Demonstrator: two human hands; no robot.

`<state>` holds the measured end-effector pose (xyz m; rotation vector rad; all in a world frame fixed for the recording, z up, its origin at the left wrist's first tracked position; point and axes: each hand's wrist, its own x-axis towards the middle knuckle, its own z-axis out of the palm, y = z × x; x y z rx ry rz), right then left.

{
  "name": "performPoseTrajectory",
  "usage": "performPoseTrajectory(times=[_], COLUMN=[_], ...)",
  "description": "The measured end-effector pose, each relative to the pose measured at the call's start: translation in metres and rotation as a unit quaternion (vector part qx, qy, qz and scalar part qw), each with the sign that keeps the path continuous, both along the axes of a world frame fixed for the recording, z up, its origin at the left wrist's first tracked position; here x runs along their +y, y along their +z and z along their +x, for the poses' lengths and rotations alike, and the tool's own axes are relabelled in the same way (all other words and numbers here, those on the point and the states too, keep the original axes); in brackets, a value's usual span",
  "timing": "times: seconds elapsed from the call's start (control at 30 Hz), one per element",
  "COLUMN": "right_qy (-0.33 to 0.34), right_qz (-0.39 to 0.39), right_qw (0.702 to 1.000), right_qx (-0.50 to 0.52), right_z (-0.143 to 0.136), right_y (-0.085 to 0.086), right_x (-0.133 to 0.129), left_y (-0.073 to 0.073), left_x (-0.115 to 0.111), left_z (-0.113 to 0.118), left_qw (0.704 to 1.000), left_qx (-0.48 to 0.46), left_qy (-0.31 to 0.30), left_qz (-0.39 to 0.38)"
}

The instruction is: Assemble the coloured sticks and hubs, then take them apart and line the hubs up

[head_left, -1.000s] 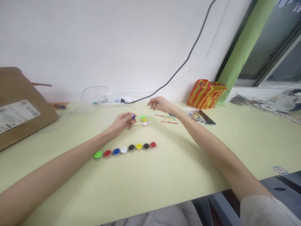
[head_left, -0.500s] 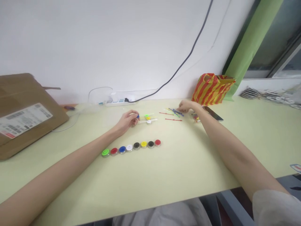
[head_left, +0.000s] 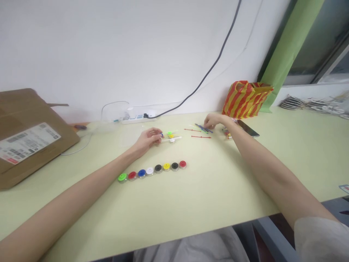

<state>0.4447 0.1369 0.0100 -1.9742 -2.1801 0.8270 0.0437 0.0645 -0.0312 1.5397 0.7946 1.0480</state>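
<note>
My left hand (head_left: pixel 148 141) is closed in a pinch on a small blue-topped disc (head_left: pixel 161 135), mostly covered by the fingers. Just right of it lie discs in green (head_left: pixel 170 133), yellow (head_left: pixel 171 136) and white (head_left: pixel 172 141), each with a thin stick across it. My right hand (head_left: pixel 214 120) reaches down to a loose pile of thin sticks (head_left: pixel 203 128), mostly blue, its fingertips pinched at a blue one. Between the hands lie two red arrow-tipped sticks (head_left: pixel 201 137). Nearer to me, several clear-based discs with coloured tops (head_left: pixel 158 168) form a row.
A cardboard box (head_left: pixel 29 138) stands at the left. By the wall are a power strip (head_left: pixel 139 118) and a black cable (head_left: pixel 201 82). A red-and-yellow striped bag (head_left: pixel 245 100) and a dark phone (head_left: pixel 247 128) are beyond my right forearm. Stacked striped items (head_left: pixel 291 103) lie far right.
My right hand has shifted slightly left, lower onto the stick pile, with its fingers drawn together. My left hand has turned a little and still holds the blue-topped disc.
</note>
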Motion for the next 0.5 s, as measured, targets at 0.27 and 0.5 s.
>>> performPoseTrajectory(times=[0.27, 0.5], right_qy=[-0.006, -0.031], right_qz=[-0.001, 0.04], right_qw=[1.0, 0.997], right_qx=[0.012, 0.059], right_z=[0.0, 0.002], right_y=[-0.004, 0.006], right_x=[0.002, -0.008], left_y=[0.001, 0.004], left_x=[-0.001, -0.005], left_z=[0.0, 0.0], left_qw=[1.0, 0.999], left_qx=[0.001, -0.016], left_qy=[-0.017, -0.021], left_qz=[-0.003, -0.021])
